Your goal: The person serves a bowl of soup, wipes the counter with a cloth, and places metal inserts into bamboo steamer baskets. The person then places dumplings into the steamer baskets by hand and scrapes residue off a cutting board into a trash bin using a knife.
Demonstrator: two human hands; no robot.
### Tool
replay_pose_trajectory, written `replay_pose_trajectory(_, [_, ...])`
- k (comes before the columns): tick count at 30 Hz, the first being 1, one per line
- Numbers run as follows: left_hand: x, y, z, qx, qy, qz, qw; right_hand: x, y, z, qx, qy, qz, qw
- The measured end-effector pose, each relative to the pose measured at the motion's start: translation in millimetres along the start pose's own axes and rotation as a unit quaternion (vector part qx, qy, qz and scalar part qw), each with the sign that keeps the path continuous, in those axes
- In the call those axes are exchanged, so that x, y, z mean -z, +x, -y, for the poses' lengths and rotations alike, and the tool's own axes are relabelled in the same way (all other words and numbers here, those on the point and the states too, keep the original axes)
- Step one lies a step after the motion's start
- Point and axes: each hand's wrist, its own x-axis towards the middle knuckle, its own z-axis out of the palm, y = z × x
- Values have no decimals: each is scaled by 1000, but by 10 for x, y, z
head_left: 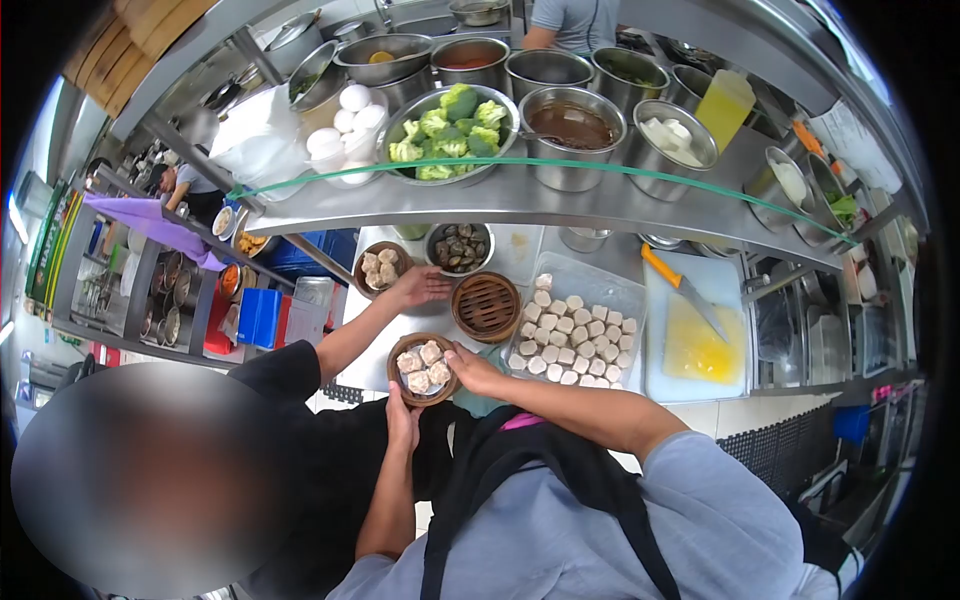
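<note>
Left hand [403,424] and right hand [478,372]: grip firm around a bamboo steamer [428,401] containing four dumplings [439,373], at the tabletop's [425,318] near edge.

I see under bright, cool, fairly even light, and the dumplings [418,382] between my hands [477,372] look crisp. White glare burns out near the far left edge, while pale highlights sit on the steel shelf [400,204] and pots [545,178]. Shadows on the white bench [425,315] are soft, though my black apron [490,452] swallows most detail. Fisheye distortion bows the shelf and makes everything lean at the sides, with the corners going fully black around my rounded view. A heavy blurred oval covers my lower left, and the distant kitchen looks softer than anything near me.
</note>
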Motion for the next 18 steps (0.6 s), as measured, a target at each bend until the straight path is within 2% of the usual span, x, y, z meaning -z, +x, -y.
replay_pose_trajectory(1, [-6, -21, -44, -8, -3, 6, 1000, -40, 21, -69, 0, 2, -3, 1000])
replay_pose_trajectory(3, [-51, -61, -161, -16, 11, 13, 1000, -113, 30, 30, 38, -23, -92, 995])
replay_pose_trajectory(5, [-90, -105, -299, -28, 21, 11, 999, -42, -11, 91, 61, 13, -65, 996])
replay_pose_trajectory(7, [-185, -97, -464, -43, 31, 21, 998, -8, 15, 168, 36, 6, -84, 996])
replay_pose_trajectory(9, [-270, -58, -668, -46, 38, 23, 998, 184, -11, 538, 50, 30, -53, 997])
replay_pose_trajectory(11, [-422, 5, -914, -50, 63, 6, 997, 297, 116, 693, 15, 8, -44, 999])
replay_pose_trajectory(15, [-574, 368, -1254, -54, 68, -5, 996, 465, 748, 787, 18, -19, -66, 997])
replay_pose_trajectory(18, [-646, 714, -1460, -74, 60, -15, 995, 576, 1279, 869, 29, 30, -61, 997])
